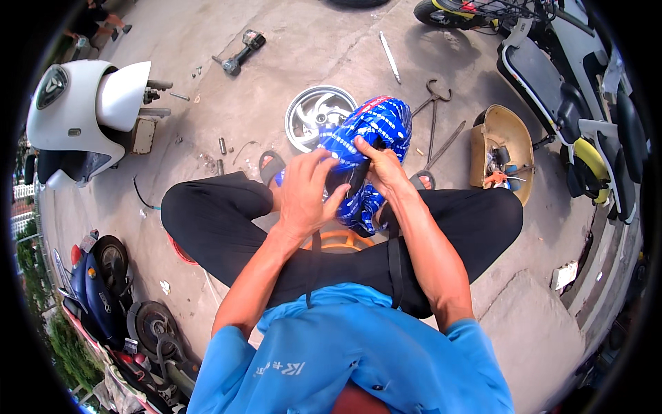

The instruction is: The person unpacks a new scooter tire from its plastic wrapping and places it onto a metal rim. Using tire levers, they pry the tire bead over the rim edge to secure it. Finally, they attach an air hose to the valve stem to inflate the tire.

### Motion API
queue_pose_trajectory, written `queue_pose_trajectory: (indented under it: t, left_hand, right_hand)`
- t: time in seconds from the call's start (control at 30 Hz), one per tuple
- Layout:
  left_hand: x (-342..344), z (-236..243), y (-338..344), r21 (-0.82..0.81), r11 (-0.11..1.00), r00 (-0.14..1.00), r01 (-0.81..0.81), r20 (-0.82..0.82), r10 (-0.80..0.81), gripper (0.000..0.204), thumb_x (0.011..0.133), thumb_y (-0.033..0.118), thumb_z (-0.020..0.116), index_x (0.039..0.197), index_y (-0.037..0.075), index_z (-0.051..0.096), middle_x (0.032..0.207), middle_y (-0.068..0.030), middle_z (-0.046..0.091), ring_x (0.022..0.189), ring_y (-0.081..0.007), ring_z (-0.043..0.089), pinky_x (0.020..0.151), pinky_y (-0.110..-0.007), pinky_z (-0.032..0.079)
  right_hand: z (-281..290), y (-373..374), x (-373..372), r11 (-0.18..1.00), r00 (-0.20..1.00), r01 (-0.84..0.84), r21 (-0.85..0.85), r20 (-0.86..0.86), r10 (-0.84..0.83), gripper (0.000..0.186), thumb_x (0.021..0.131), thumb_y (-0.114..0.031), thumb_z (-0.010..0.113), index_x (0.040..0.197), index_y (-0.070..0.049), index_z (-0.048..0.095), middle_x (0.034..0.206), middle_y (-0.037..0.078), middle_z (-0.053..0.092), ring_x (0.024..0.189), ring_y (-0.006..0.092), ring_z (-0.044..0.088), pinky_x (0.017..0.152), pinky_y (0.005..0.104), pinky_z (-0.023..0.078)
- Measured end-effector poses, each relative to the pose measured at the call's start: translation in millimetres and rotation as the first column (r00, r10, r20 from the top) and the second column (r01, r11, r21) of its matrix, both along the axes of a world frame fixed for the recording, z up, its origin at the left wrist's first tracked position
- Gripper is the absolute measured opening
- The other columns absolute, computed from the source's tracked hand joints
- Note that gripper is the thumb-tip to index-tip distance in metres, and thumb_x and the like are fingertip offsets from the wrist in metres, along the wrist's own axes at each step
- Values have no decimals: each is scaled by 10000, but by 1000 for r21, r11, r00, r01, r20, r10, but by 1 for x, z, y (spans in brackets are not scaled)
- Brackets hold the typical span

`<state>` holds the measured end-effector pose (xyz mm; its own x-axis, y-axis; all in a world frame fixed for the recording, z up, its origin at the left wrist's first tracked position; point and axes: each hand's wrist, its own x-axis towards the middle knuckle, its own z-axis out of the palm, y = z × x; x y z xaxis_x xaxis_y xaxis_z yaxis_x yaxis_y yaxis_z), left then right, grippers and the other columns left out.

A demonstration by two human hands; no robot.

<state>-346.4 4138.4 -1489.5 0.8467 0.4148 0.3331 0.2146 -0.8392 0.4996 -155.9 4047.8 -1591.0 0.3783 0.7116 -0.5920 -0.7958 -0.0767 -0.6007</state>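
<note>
A ring-shaped bundle in shiny blue printed plastic wrapping (392, 123) stands between my knees. Through a gap in the wrapping a black surface (357, 178) shows, which looks like a tyre. My left hand (308, 188) is at the bundle's left side, its curled fingers on the blue plastic and its thumb over the gap. On the right side, my right hand (383, 168) grips the bundle's edge, thumb on top and fingers mostly hidden. Just beyond the bundle lies a silver wheel rim (301, 119), partly covered by it.
A cordless impact wrench (241, 54) lies farther off on the concrete. Long metal tongs (434, 103) and a pry bar (448, 143) lie right of the bundle, near a beige tub (527, 141) holding parts. A white scooter body (83, 110) stands left; more scooters (110, 297) flank me.
</note>
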Motion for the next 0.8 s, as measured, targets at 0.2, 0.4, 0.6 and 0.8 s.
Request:
queue_pose_trajectory:
  t: [0.2, 0.4, 0.6, 0.8]
  left_hand:
    - [2, -57, -39, 516, 792, 854, 326, -520, -13, 501, 910, 246, 726, 1354, 15, 710, 1450, -120, 615, 1240, -265, 540, 927, -396, 433]
    - [41, -58, -43, 413, 471, 309, 779, -908, 283, 364, 1037, 267, 592, 1336, 178, 779, 1289, -47, 564, 1210, -288, 437, 930, -467, 329]
    - [50, -95, -22, 284, 438, 198, 853, -952, 232, 354, 1030, 347, 638, 1322, 221, 795, 1228, 49, 648, 1222, -263, 440, 970, -468, 313]
    - [69, -113, -35, 44, 489, -57, 871, -980, 189, 443, 1099, 339, 531, 1480, 205, 713, 1496, 49, 690, 1605, -223, 385, 1283, -613, 28]
  right_hand:
    - [9, 20, -9, 979, 992, -120, -162, -50, 113, 311, 1049, -349, 650, 1263, -139, 732, 1305, 50, 708, 1240, 223, 586, 1125, 463, 381]
    - [1, 23, -23, 988, 993, 9, -151, 121, 10, 514, 968, -410, 808, 1375, -111, 713, 1389, 88, 694, 1329, 251, 587, 1127, 559, 387]
    - [5, 24, -22, 978, 978, 77, -193, 208, -36, 614, 883, -419, 889, 1378, -101, 711, 1386, 72, 697, 1308, 251, 590, 1095, 555, 377]
    - [-5, 27, -27, 985, 983, 163, -62, 94, -157, 445, 944, -196, 846, 1327, -5, 723, 1291, 115, 759, 1193, 255, 697, 1075, 453, 508]
